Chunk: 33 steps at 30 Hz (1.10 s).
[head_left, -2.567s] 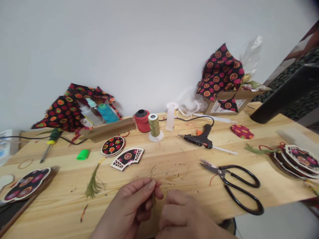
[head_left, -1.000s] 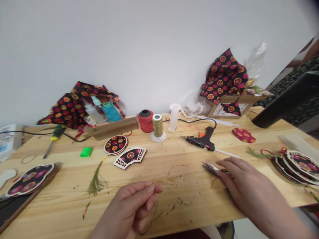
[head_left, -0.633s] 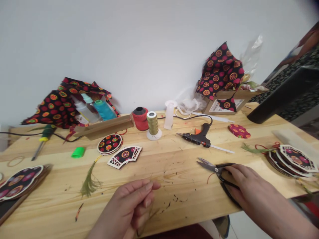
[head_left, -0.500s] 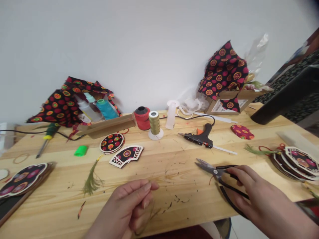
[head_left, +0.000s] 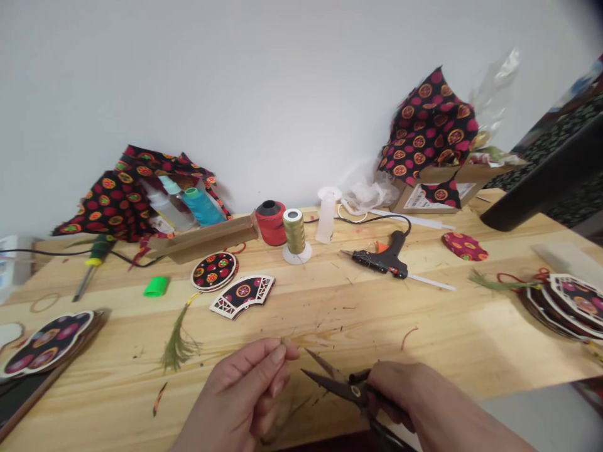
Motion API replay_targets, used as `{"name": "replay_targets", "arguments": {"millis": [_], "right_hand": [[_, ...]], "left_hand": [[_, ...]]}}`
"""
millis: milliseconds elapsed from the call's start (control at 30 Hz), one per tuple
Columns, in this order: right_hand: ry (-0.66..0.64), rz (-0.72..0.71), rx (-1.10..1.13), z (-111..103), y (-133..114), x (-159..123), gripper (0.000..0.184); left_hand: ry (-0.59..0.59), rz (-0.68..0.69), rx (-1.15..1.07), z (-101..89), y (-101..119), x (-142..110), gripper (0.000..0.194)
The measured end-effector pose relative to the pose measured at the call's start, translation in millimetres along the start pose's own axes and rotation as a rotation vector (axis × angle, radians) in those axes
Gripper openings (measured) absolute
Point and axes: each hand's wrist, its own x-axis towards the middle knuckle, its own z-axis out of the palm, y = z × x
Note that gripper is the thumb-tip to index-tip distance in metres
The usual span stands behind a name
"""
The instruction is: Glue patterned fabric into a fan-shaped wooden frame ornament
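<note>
My left hand [head_left: 252,386] is closed in a pinch at the front of the table. Between its thumb and forefinger is thin olive thread [head_left: 296,408], with faint strands trailing below the fingers. Just to the right, my right hand [head_left: 400,395] grips the black handles of a pair of scissors [head_left: 346,388]. The blades stand apart and point left, their tips close to the left fingertips. Beyond the hands lie a fan-shaped ornament [head_left: 244,294] and a round ornament [head_left: 213,271] with an olive tassel [head_left: 179,342].
A glue gun [head_left: 386,257] rests behind the scissors. Farther back stand an olive thread spool [head_left: 294,233] and a red one [head_left: 271,225]. Stacked ornaments [head_left: 572,304] sit at the right, more [head_left: 49,345] at the left. A green cap [head_left: 156,287] and a screwdriver [head_left: 92,267] lie left.
My right hand has lifted the scissors from the table's right side and brought them left, near the left hand. The left hand keeps its pinch and has barely moved.
</note>
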Motion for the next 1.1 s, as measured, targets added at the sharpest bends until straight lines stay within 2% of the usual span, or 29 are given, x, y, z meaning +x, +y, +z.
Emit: {"name": "replay_targets", "arguments": {"millis": [133,233,333,467,633,800,967,1100], "right_hand": [[-0.043,0.090,-0.077,0,-12,13,0.015],[-0.092,0.086,-0.055,0,-18,19,0.014],[-0.056,0.084,-0.012,1,-20,21,0.010],[-0.083,0.084,0.068,2,-22,22,0.015],[-0.129,0.065,0.156,0,-26,25,0.008],[-0.192,0.146,0.178,-3,-31,25,0.009],[-0.182,0.189,0.338,-2,-39,22,0.010],[-0.216,0.240,0.277,-2,-38,22,0.016]], "left_hand": [[-0.021,0.019,0.046,-0.4,-1,-1,0.033],[-0.077,0.010,0.089,1.5,-5,0,0.032],[-0.104,0.005,0.111,3.4,-7,1,0.029],[-0.106,-0.008,0.101,4.2,-7,-1,0.029],[-0.117,-0.005,0.107,1.4,-7,-1,0.029],[-0.102,-0.015,0.082,2.2,-7,0,0.026],[-0.098,-0.018,0.074,4.2,-5,-3,0.026],[-0.098,-0.030,0.080,2.8,-7,-2,0.028]]}}
